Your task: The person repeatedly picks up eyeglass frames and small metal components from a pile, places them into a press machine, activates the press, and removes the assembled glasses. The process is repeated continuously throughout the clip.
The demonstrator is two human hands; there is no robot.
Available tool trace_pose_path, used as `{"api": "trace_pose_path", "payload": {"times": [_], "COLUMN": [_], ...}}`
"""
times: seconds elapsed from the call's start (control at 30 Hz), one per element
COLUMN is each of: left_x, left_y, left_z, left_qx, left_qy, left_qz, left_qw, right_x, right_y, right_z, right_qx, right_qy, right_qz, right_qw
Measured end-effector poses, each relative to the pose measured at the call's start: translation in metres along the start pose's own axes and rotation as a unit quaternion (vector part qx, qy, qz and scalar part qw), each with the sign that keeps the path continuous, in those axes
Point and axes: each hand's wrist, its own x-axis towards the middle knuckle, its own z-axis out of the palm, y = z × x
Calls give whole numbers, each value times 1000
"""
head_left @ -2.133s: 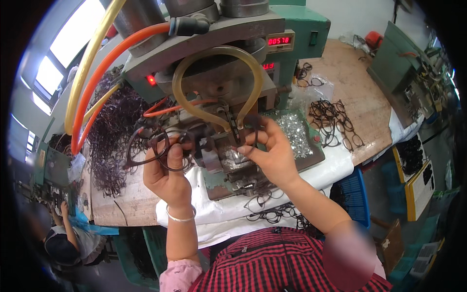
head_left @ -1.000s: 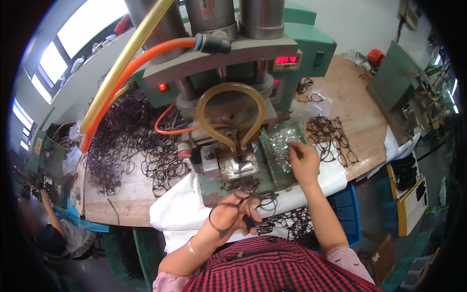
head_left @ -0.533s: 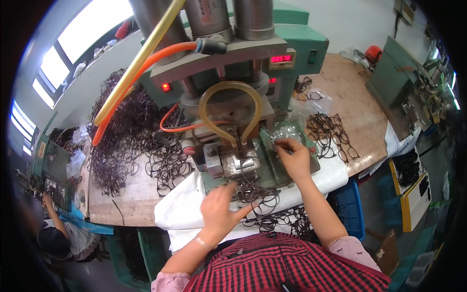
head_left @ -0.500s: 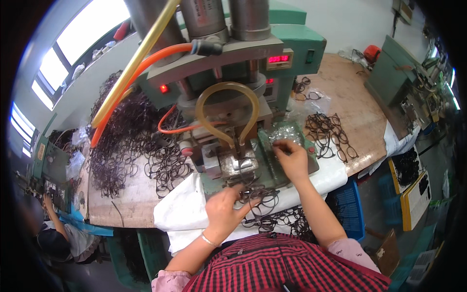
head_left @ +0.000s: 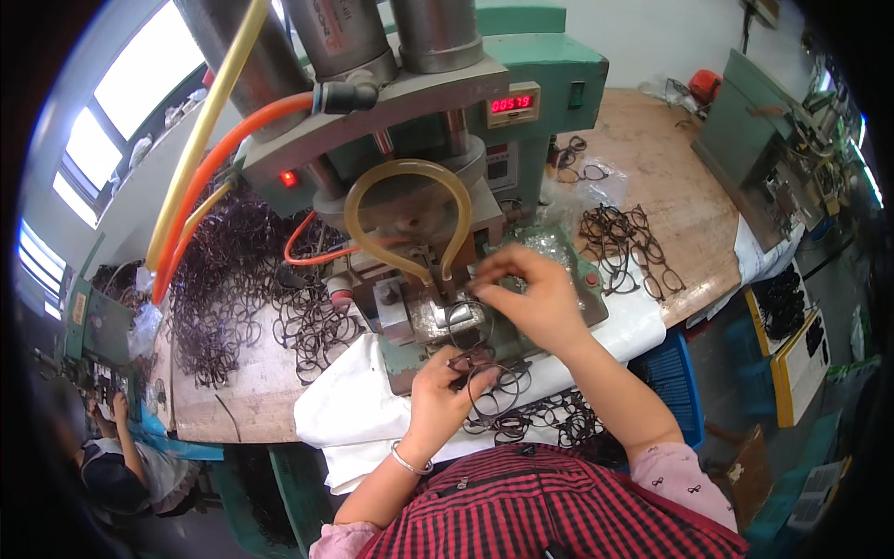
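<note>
My left hand (head_left: 440,399) is closed around dark eyeglass frames (head_left: 498,391) just in front of the press (head_left: 400,321). Another round-rimmed eyeglass frame (head_left: 470,337) sits at the press's metal work block (head_left: 430,326), close above that hand. My right hand (head_left: 538,296) is beside the work block, fingers curled and thumb and forefinger drawn close together. Whatever those fingertips hold is too small to make out. Behind the hand lies a green tray (head_left: 589,303) with small shiny clear pieces (head_left: 545,244).
Many dark eyeglass frames (head_left: 219,279) are heaped on the left of the table, with more frames (head_left: 624,247) at the right. A white cloth (head_left: 349,401) covers the front edge. Orange hose (head_left: 223,140) crosses the upper left. A blue crate (head_left: 672,387) stands below right. Another person (head_left: 116,456) works far left.
My right hand has moved left from the tray of shiny pieces to the press's work block. My left hand stays near the front of the press with the eyeglass frames. The view has shifted slightly.
</note>
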Motion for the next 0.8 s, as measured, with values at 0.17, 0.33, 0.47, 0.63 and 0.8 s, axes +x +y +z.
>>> {"api": "trace_pose_path", "payload": {"times": [0.17,0.33,0.47,0.63,0.8], "left_x": [-10,-2,-15,-19,23], "left_y": [23,57,57,56,72], "left_z": [-17,-44,-69,-61,-36], "left_qx": [-90,-164,-263,-358,-391], "left_qy": [-154,-243,-418,-345,-158], "left_qz": [-166,-277,-322,-349,-290], "left_qw": [970,915,808,794,859], "right_x": [3,-1,-8,-24,-36], "right_y": [7,-2,-3,-18,69], "right_z": [16,28,39,13,-43], "right_qx": [9,109,193,164,-544], "right_qy": [12,-8,17,-79,109], "right_qz": [23,37,45,20,-4], "right_qw": [1000,993,980,983,832]}}
